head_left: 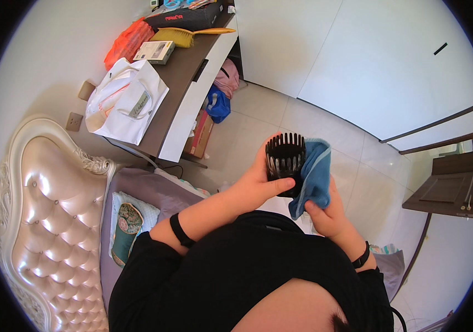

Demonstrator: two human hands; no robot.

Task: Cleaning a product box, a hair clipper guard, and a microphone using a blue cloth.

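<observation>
A black, glossy, cup-shaped plastic piece [285, 157] with a row of upright teeth around its top is held in front of my chest. My left hand [268, 178] is closed round its left side, the thumb lying across the lower front and the other fingers mostly hidden behind. Against the piece's right side lies a folded blue cloth [317, 174] with a paler edge. My right hand [325, 213] grips this cloth at its lower right, thumb in front; its other fingers are largely covered by the cloth. The exact kind of the black piece does not show.
At the upper left stands a desk [176, 91] bearing a white paper bag [128, 105], a yellow-bristled brush [175, 37], a small box [155, 52] and an orange plastic bag [128, 43]. A tufted headboard [54, 221] and bed are on the left. White cabinet doors [358, 61] stand ahead.
</observation>
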